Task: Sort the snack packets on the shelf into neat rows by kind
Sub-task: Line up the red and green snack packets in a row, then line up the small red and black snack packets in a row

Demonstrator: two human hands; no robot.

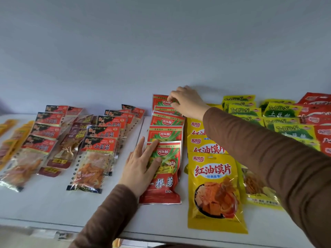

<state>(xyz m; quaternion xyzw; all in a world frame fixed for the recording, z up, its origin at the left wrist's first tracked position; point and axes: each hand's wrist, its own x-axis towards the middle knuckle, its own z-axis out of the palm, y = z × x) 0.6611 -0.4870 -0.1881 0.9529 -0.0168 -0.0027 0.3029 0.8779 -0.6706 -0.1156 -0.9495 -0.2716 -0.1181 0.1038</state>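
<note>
A row of red-and-green packets (165,135) runs back from the shelf's front toward the wall, each overlapping the one behind. My left hand (143,165) lies flat with straight fingers on the nearest red packet (162,187). My right hand (186,102) reaches to the far end of that row and pinches the top of the rearmost red packet (161,100) by the wall. To the right lies a row of yellow packets (215,185), partly under my right sleeve.
Left of the red row lie rows of clear packets with red-black headers (96,153) (38,151) and brown ones (71,140). Orange packets (7,138) sit at far left. Yellow-green packets (279,111) and red packets (318,111) fill the right. The white shelf's front edge (161,235) runs below.
</note>
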